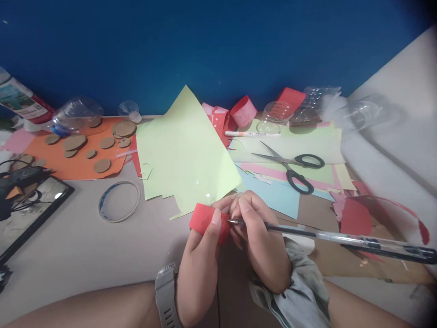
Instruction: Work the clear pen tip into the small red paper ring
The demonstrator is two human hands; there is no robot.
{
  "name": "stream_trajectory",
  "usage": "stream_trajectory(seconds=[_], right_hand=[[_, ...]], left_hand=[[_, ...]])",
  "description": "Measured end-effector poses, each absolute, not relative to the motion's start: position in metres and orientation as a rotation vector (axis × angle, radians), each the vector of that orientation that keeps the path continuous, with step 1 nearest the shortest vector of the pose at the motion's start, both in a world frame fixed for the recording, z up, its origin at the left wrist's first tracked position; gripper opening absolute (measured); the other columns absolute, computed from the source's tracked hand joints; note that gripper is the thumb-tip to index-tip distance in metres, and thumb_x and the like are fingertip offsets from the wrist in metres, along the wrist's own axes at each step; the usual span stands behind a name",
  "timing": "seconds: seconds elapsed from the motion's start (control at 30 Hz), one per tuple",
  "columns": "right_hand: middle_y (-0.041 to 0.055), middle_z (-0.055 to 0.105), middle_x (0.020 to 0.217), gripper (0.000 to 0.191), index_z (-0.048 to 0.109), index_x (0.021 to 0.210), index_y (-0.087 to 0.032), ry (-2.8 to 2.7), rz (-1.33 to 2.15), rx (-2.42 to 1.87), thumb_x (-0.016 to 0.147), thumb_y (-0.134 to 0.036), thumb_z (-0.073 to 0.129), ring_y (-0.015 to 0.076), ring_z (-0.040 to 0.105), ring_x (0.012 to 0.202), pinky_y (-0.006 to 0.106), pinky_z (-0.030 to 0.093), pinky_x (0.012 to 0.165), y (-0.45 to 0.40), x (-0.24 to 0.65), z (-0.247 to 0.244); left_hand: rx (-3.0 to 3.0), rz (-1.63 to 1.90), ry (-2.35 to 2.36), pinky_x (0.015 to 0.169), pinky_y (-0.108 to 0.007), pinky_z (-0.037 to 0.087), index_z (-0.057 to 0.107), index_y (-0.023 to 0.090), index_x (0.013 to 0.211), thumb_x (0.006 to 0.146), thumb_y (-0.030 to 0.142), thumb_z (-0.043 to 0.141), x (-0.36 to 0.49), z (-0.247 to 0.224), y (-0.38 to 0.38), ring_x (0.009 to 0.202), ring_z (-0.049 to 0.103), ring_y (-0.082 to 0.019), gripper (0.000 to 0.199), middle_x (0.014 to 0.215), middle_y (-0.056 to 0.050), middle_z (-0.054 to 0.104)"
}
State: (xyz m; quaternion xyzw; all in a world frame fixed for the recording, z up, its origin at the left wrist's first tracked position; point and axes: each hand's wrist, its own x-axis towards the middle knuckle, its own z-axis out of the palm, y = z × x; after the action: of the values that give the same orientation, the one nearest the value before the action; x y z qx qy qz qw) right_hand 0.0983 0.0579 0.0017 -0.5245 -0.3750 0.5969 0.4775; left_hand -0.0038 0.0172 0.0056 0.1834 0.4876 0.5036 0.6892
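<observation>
My left hand (201, 255), with a grey watch at the wrist, pinches a small curved piece of red paper (205, 217) near the table's front. Close on its right, my right hand (256, 228) grips a slim black and clear pen (324, 235). The pen's tip points left and meets the right edge of the red paper. Its long barrel stretches out to the right over the table. Some fingers of both hands are hidden behind the paper and the pen. A large light-green sheet (184, 155) lies just beyond the hands.
Black-handled scissors (290, 164) lie on coloured sheets at the right. Cardboard discs (74, 142) rest on orange paper (82, 168). A tape roll (119, 202) and a tablet-like device (34, 214) are at the left. Plastic cups and red paper loops (243, 110) stand along the blue wall.
</observation>
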Motion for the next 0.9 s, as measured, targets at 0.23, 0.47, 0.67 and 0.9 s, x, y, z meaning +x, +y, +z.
stream_trajectory(seconds=[0.23, 0.47, 0.67, 0.9], right_hand=[[-0.0088, 0.039, 0.053, 0.043, 0.053, 0.066, -0.026, -0.910, 1.453, -1.265, 0.094, -0.051, 0.076, 0.0105, 0.033, 0.042, 0.023, 0.027, 0.038, 0.0587, 0.0967, 0.0057], [-0.0072, 0.044, 0.057, 0.043, 0.054, 0.067, -0.025, -0.900, 1.476, -1.250, 0.094, -0.050, 0.076, 0.0104, 0.036, 0.044, 0.022, 0.030, 0.039, 0.0586, 0.0975, 0.0040], [-0.0071, 0.044, 0.055, 0.043, 0.053, 0.068, -0.026, -0.889, 1.486, -1.270, 0.094, -0.050, 0.076, 0.0111, 0.036, 0.045, 0.023, 0.030, 0.040, 0.0590, 0.0979, 0.0021], [-0.0066, 0.044, 0.057, 0.042, 0.055, 0.067, -0.026, -0.908, 1.453, -1.266, 0.096, -0.048, 0.076, 0.0114, 0.036, 0.046, 0.024, 0.030, 0.041, 0.0588, 0.0970, 0.0037]], left_hand=[[0.398, 1.135, 1.087, 0.138, -0.053, 0.033, 0.083, 0.035, 0.135, 0.110, 0.054, 0.064, -0.0038, 0.0071, 0.0177, 0.155, 0.057, -0.036, 0.037, 0.147, -0.003, 0.079], [0.432, 1.114, 1.103, 0.124, -0.050, 0.046, 0.080, 0.034, 0.141, 0.111, 0.057, 0.062, -0.0039, 0.0078, 0.0165, 0.140, 0.065, -0.036, 0.042, 0.138, -0.004, 0.082], [0.389, 1.099, 1.176, 0.123, -0.057, 0.040, 0.080, 0.034, 0.138, 0.108, 0.059, 0.065, -0.0042, 0.0068, 0.0157, 0.134, 0.066, -0.038, 0.041, 0.134, -0.005, 0.082], [0.368, 1.103, 1.135, 0.122, -0.056, 0.042, 0.080, 0.034, 0.139, 0.108, 0.059, 0.066, -0.0034, 0.0088, 0.0161, 0.137, 0.066, -0.038, 0.042, 0.135, -0.005, 0.082]])
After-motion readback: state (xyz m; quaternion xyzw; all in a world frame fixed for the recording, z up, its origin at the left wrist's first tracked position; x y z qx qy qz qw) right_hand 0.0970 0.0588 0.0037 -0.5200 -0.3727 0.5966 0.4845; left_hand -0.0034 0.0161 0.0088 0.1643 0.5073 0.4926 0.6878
